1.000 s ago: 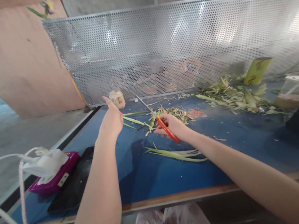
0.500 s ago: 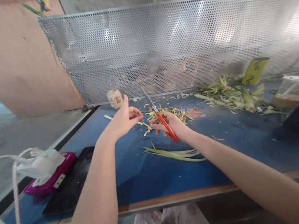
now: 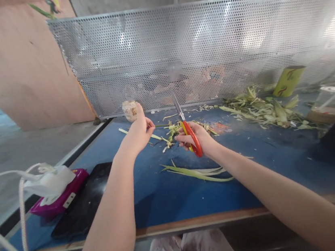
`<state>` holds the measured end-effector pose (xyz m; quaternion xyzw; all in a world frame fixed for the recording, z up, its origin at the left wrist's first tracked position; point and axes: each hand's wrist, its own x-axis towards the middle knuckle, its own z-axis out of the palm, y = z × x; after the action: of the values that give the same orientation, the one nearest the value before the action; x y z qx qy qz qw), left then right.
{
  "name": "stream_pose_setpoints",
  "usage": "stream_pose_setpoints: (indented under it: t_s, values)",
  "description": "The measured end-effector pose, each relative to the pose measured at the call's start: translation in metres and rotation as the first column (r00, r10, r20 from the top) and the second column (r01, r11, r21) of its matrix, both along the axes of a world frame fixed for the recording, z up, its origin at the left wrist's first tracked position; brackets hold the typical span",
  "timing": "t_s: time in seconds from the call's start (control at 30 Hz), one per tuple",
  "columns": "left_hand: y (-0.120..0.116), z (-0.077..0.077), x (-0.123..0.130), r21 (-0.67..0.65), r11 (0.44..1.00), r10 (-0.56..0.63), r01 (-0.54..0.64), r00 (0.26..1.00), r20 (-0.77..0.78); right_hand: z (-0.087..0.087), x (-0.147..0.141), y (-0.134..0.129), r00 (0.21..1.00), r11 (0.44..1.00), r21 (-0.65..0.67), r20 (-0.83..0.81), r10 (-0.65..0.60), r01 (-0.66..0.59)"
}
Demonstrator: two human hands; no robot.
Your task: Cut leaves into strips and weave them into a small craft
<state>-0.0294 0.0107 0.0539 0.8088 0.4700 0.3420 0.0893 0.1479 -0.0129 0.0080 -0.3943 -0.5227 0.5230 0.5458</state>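
Observation:
Red and yellow scissors point(image 3: 192, 136) are in my right hand point(image 3: 198, 138), fingers wrapped at the handles, blades pointing up and away. My left hand point(image 3: 142, 130) is over the blue table near a pale lumpy object point(image 3: 130, 110); its fingers are bent toward the thumb, and whatever they might hold is hidden. Between and behind the hands lies a pile of green and yellow plant scraps point(image 3: 173, 132). Long green leaf strips point(image 3: 196, 173) lie in front of my hands.
A perforated metal panel point(image 3: 145, 42) stands behind the blue table point(image 3: 177, 205). Leaves point(image 3: 267, 109), a yellow-green container point(image 3: 288, 81) and a plastic cup point(image 3: 332, 101) are right. A purple power strip point(image 3: 60, 195) and black tablet point(image 3: 82, 205) lie left.
The scissors have turned more upright and their yellow handle now shows. My left hand has drawn back slightly from the right hand, and its fingers have curled in more.

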Motion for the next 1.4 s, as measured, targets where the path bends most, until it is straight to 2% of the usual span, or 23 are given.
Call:
stream_pose_setpoints:
  t_s: [0.13,0.23,0.33,0.47,0.57,0.67,0.83,1.1,1.4]
  values:
    - [0.002,0.003,-0.002,0.027,0.999,0.043,-0.046,0.995,0.086,0.001,0.0,-0.001,1.0,0.999,-0.037,-0.009,-0.014,0.013]
    - [0.005,0.002,-0.008,0.074,0.991,0.103,-0.109,0.991,0.083,0.001,0.003,0.0,1.0,0.999,-0.036,-0.006,-0.001,0.001]
    - [0.009,0.0,-0.012,0.083,0.988,0.129,-0.133,0.99,0.053,0.005,0.006,-0.001,0.984,0.983,-0.053,-0.058,0.171,-0.174]
    - [0.011,-0.003,-0.011,0.041,0.988,0.151,-0.152,0.988,0.02,0.015,0.01,-0.011,0.859,0.859,-0.081,-0.15,0.49,-0.505]
    - [0.011,-0.004,-0.01,0.069,0.985,0.155,-0.156,0.988,0.02,0.02,0.012,-0.019,0.795,0.783,-0.144,-0.157,0.585,-0.605]
    - [0.011,-0.004,-0.012,0.12,0.986,0.109,-0.114,0.993,0.051,0.021,0.013,-0.022,0.753,0.719,-0.226,-0.163,0.638,-0.658]
    - [0.01,-0.003,-0.012,0.163,0.982,0.083,-0.097,0.993,0.087,0.02,0.014,-0.022,0.701,0.634,-0.334,-0.132,0.701,-0.697]
    - [0.008,0.0,-0.01,0.163,0.983,0.069,-0.089,0.99,0.125,0.023,0.015,-0.024,0.664,0.581,-0.401,-0.099,0.741,-0.708]
    - [0.003,0.004,-0.006,0.189,0.978,0.066,-0.087,0.992,0.11,0.021,0.014,-0.023,0.694,0.613,-0.407,-0.08,0.715,-0.678]
